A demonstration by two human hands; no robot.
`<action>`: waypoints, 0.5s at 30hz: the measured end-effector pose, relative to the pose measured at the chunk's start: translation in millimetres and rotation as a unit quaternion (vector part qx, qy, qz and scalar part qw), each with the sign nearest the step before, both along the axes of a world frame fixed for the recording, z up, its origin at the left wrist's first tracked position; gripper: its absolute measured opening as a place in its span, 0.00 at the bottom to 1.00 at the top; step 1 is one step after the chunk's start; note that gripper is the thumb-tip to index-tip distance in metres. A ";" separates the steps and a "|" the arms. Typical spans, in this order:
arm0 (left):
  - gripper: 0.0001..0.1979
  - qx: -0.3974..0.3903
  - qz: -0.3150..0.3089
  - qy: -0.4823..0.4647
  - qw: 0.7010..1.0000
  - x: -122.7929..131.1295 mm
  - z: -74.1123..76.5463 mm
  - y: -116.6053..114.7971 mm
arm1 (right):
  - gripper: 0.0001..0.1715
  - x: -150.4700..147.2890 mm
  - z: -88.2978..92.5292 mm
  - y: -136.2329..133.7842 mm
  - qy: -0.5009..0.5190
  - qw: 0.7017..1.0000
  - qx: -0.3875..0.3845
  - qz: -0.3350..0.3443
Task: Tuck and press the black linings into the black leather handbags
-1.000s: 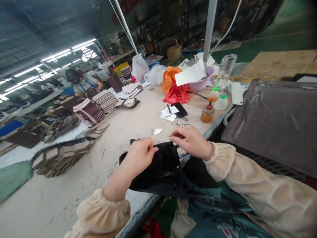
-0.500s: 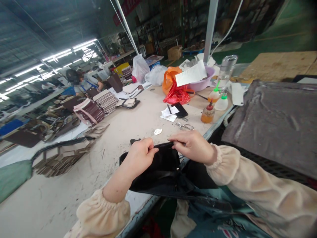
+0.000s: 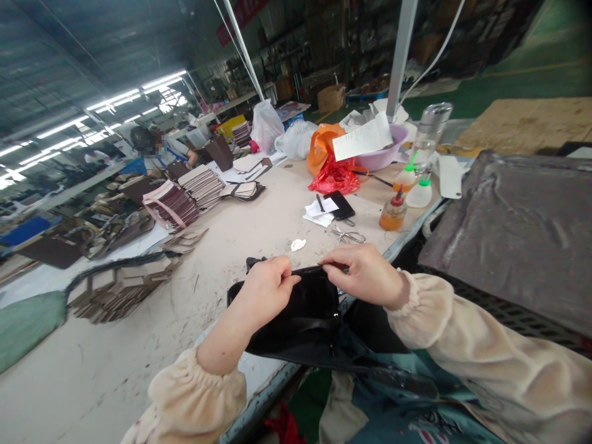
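A black bag (image 3: 296, 336) lies at the table's front edge, its mouth spread toward me and its lower side against my apron. My left hand (image 3: 271, 287) is closed on the bag's far rim, thumb and fingers pinched together. To its right, my right hand (image 3: 363, 274) pinches the same rim near the corner. A small shiny metal piece (image 3: 336, 316) shows at the bag's right inner side. The inside is dark, so its contents cannot be made out. Just beyond the hands lie a white scrap (image 3: 298, 245) and metal scissors (image 3: 349, 235).
Bottles of orange liquid (image 3: 393, 213) stand at the table's right edge, near a black phone (image 3: 341, 205) and papers. A purple basin (image 3: 383, 151) and a red plastic bag (image 3: 333, 179) sit behind. Stacked brown pieces (image 3: 124, 287) lie left. A co-worker (image 3: 161, 154) sits farther back.
The whole view has shifted slightly, so things appear a little farther right. Both hands keep their hold on the bag's rim, with the right fingers slightly altered.
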State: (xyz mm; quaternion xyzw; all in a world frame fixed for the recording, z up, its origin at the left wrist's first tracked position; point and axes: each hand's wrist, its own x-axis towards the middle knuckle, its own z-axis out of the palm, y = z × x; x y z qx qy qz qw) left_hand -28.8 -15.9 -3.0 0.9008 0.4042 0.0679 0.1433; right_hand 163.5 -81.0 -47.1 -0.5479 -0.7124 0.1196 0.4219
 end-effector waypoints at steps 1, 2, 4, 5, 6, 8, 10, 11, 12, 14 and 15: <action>0.11 -0.001 -0.001 -0.002 1.000 0.2 0.0 -0.1 | 0.11 -0.1 1.0 -0.3 -0.006 1.000 -0.003 -0.003; 0.11 -0.002 -0.001 -0.004 1.000 0.3 -0.1 -0.1 | 0.12 -0.2 2.0 -0.6 -0.013 1.000 -0.003 -0.007; 0.11 -0.001 0.000 -0.005 1.000 0.2 -0.8 0.0 | 0.11 -1.0 4.3 -0.5 -0.023 1.000 0.003 -0.016; 0.11 0.000 0.002 -0.005 1.000 0.1 -1.3 0.3 | 0.10 -2.2 5.6 -0.1 -0.026 0.999 0.009 -0.020; 0.10 0.001 0.003 -0.004 1.000 -0.2 -2.0 0.6 | 0.09 -4.1 6.8 0.8 -0.030 0.999 0.016 -0.021; 0.10 0.002 0.005 -0.004 1.000 -1.0 -3.2 1.2 | 0.10 -10.1 8.8 3.5 -0.044 0.999 0.023 -0.014; 0.09 0.003 0.004 -0.005 1.000 -1.6 -4.1 1.5 | 0.11 -17.8 9.9 6.7 -0.075 0.997 0.022 -0.002; 0.09 0.003 0.003 -0.006 1.000 -1.8 -4.4 1.6 | 0.11 -21.7 10.0 8.2 -0.097 0.995 0.019 0.000; 0.09 0.004 0.002 -0.006 1.000 -2.0 -4.5 1.5 | 0.13 -25.1 9.6 9.3 -0.120 0.993 0.016 0.000; 0.09 0.007 0.001 -0.006 1.000 -2.1 -4.4 1.1 | 0.14 -29.8 7.5 10.5 -0.161 0.987 0.017 -0.009; 0.10 0.009 0.001 -0.006 1.000 -2.1 -4.4 1.0 | 0.14 -30.8 5.9 10.6 -0.174 0.984 0.021 -0.018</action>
